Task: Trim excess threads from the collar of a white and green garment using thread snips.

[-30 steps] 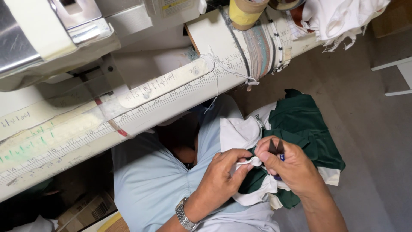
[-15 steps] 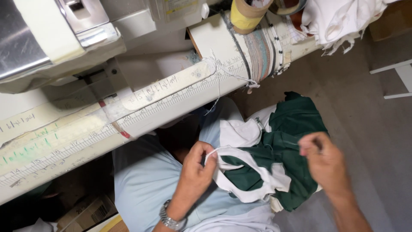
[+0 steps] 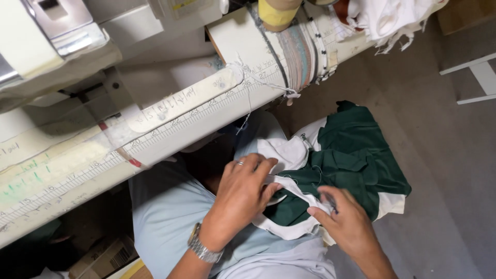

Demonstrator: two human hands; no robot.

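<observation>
at the far left i'm seeing the sewing machine [image 3: 46, 31] sitting on the pale work table [image 3: 77, 170], with a measuring tape [image 3: 170, 129] running along the table's front edge and a strip of red-edged tape crossing it. below the edge, a light blue shirt [image 3: 160, 206] is filling the lower left of the view.

moving right, my left hand [image 3: 240, 199] is resting palm down, a metal watch [image 3: 201, 248] on the wrist and a ring on one finger. its fingers are lying together and pressing down on the white trim [image 3: 289, 191] of the green garment [image 3: 356, 155], with the fingertips just over the trim's near end; i can't tell whether the thumb is pinching from beneath.

the trim is stretching as a narrow band from those fingertips across to my right hand [image 3: 349, 225], which is sitting just below the green cloth. its fingers are curled closed, nipping the trim's other end, and something small and dark is showing between them, too blurred to name.

the garment is lying bunched on my lap, beyond both hands. above it, a yellow cone of thread [image 3: 279, 13] and white cloth scraps [image 3: 387, 20] are sitting on the table's right end.
</observation>
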